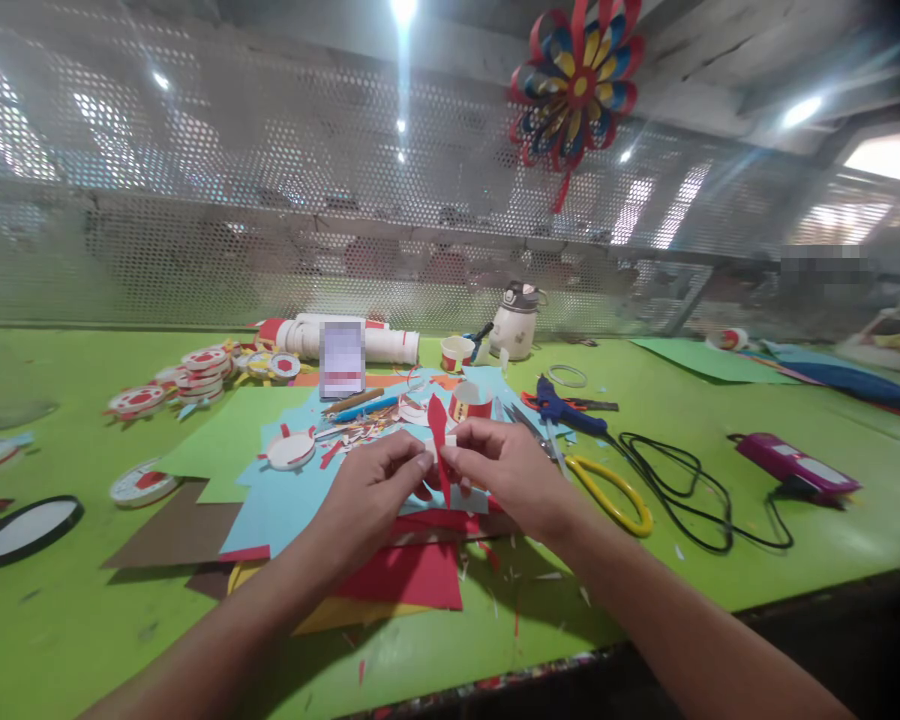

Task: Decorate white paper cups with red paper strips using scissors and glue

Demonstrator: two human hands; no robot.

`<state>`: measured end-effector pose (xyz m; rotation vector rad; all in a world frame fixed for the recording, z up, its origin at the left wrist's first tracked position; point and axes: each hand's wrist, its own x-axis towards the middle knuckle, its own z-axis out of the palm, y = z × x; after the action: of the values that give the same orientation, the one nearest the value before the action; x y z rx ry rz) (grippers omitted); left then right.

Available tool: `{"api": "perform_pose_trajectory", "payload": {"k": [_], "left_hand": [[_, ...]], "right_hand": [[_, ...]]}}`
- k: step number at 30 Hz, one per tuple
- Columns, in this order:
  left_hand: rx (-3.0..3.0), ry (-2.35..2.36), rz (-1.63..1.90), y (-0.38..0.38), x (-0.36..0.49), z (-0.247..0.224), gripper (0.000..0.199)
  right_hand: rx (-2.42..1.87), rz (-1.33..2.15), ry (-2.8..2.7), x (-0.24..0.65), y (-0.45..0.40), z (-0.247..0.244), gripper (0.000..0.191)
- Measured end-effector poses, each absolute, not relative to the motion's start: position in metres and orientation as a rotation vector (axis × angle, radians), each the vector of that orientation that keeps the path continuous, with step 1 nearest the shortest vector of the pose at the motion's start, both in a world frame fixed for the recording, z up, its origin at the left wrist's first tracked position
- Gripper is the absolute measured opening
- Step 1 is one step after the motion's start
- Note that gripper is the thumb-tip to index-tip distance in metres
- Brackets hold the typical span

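Note:
Between my two hands is a small white paper piece with a red leaf-shaped paper strip [439, 440] standing across it. My left hand [390, 480] pinches the white part from the left, thumb on top. From the other side, the fingers of my right hand [499, 465] are closed on the same red and white piece. Just behind it stands a paper cup [471, 400] with red trim. Sheets of blue paper [277, 510] and red paper [412, 580] lie beneath my hands. A white disc with red tabs [291, 450] rests to the left.
Scissors with yellow handles [611, 495] and a blue glue gun [566, 405] lie to the right, its black cord looping toward a purple power strip [799, 468]. A phone [343, 358] stands upright at the back, near a white bottle [515, 325]. Paper discs [206, 375] pile at left.

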<state>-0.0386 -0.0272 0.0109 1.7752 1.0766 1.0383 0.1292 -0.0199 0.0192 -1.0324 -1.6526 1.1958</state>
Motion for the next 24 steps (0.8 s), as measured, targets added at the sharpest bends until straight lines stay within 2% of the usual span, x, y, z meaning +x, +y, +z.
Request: {"api": "perform_pose_trajectory", "payload": {"k": [13,24], "left_hand": [[1.904,1.140,1.027,-0.0293,-0.0373,0.0130,0.027],[1.923,1.135,0.996,-0.0332,-0.0361,0.0139,0.026]], "right_hand": [[-1.039,1.138,-1.659,0.1317,-0.0212,0.0274,0.013],[-1.006,1.161,-1.542,0.1311,-0.0178,0.0261,0.018]]}}
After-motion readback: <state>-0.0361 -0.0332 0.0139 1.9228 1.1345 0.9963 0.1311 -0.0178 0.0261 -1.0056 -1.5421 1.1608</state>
